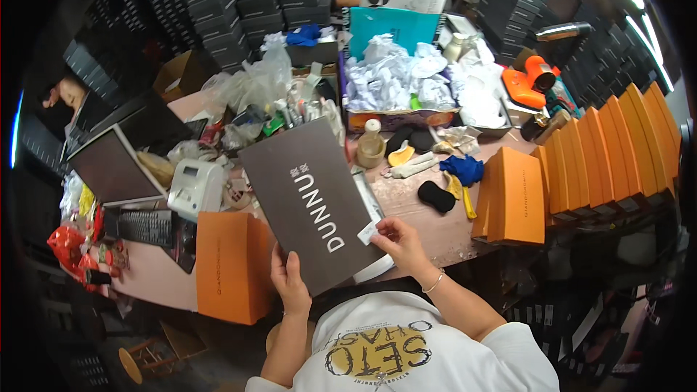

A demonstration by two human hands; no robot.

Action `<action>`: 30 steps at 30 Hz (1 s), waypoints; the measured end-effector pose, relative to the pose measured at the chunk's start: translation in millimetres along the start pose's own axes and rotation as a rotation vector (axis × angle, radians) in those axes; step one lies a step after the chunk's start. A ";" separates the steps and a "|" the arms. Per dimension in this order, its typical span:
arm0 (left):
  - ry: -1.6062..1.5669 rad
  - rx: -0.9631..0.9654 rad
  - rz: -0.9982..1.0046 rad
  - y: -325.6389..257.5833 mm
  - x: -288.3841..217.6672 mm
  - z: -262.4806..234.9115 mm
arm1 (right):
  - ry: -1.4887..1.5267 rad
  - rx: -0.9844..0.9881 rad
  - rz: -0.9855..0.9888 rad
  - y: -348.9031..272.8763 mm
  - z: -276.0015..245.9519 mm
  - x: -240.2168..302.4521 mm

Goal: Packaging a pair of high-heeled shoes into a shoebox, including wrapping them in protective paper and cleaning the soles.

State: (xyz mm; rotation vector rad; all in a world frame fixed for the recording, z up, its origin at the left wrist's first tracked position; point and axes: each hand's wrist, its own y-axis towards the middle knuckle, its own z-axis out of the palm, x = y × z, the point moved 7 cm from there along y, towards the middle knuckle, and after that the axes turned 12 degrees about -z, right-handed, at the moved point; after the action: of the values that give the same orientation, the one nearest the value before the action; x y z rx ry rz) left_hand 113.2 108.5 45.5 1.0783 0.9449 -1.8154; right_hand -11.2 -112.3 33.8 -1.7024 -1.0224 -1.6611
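A flat dark grey shoebox point(308, 196) with white lettering is held tilted over the near edge of the table. I cannot tell whether it is the whole box or just its lid. My left hand point(292, 287) grips its lower left edge, thumb on top. At its lower right corner, my right hand point(401, 243) pinches a small white label point(368, 233), which lies against the dark surface. Something white point(375, 268) shows partly from under the box, mostly hidden.
Orange shoeboxes stand at left point(231, 268) and right point(512, 196), with a long orange row point(610, 149) beyond. Behind are a label printer point(196, 187), a monitor point(116, 165), a keyboard point(145, 226), a glue pot point(371, 149), a crumpled-paper carton point(403, 120) and an orange tape dispenser point(526, 87).
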 end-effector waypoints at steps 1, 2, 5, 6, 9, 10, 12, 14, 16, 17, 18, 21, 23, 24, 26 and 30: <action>0.001 0.026 -0.004 0.1 2.3 4.0 | 0.014 -0.024 0.015 -1.3 -4.8 -2.5; -0.032 0.033 -0.008 -1.1 -1.1 11.2 | 0.065 -0.024 0.011 0.0 -6.0 -5.0; -0.153 0.175 -0.092 1.5 2.8 30.5 | 0.160 -0.044 0.088 -1.9 -20.9 -0.6; -0.210 0.261 -0.245 2.2 9.7 44.1 | 0.198 -0.059 0.093 -1.6 -28.4 3.6; -0.332 0.441 -0.598 -4.4 31.3 92.7 | 0.294 -0.090 0.161 -6.5 -65.2 -10.5; -0.317 0.468 -0.645 -2.8 32.7 106.6 | 0.271 -0.067 0.129 -4.8 -73.0 -6.7; -0.313 0.495 -0.648 0.0 38.4 139.6 | 0.314 -0.133 0.072 5.7 -112.0 6.1; -0.300 0.518 -0.602 14.5 38.0 180.8 | 0.368 -0.225 0.020 15.9 -162.3 6.7; -0.268 0.522 -0.591 40.4 51.0 222.9 | 0.304 -0.371 -0.028 30.6 -227.8 10.8; -0.263 0.524 -0.544 51.0 51.2 244.8 | 0.253 -0.417 -0.056 38.1 -259.1 14.9; -0.262 0.527 -0.498 62.7 50.5 278.1 | 0.220 -0.477 -0.068 47.8 -293.6 13.1; -0.291 0.518 -0.433 90.4 50.6 366.6 | 0.192 -0.600 -0.148 91.6 -396.0 9.5; -0.327 0.517 -0.428 105.1 54.8 418.1 | 0.192 -0.652 -0.156 137.8 -454.9 8.6; -0.350 0.522 -0.429 110.1 53.4 442.4 | 0.146 -0.685 -0.166 164.9 -483.7 2.1; -0.355 0.562 -0.430 118.8 57.7 490.1 | 0.002 -0.741 -0.157 212.6 -540.4 -16.6; -0.245 0.560 -0.336 133.3 54.8 565.5 | -0.776 -0.692 -0.159 306.4 -642.2 -69.2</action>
State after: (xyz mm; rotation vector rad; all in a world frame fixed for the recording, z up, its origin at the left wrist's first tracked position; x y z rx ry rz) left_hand 39.1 -456.6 170.9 1.0238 0.4954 -2.5189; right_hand -125.7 -817.5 60.5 -2.9377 -0.9603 -1.5646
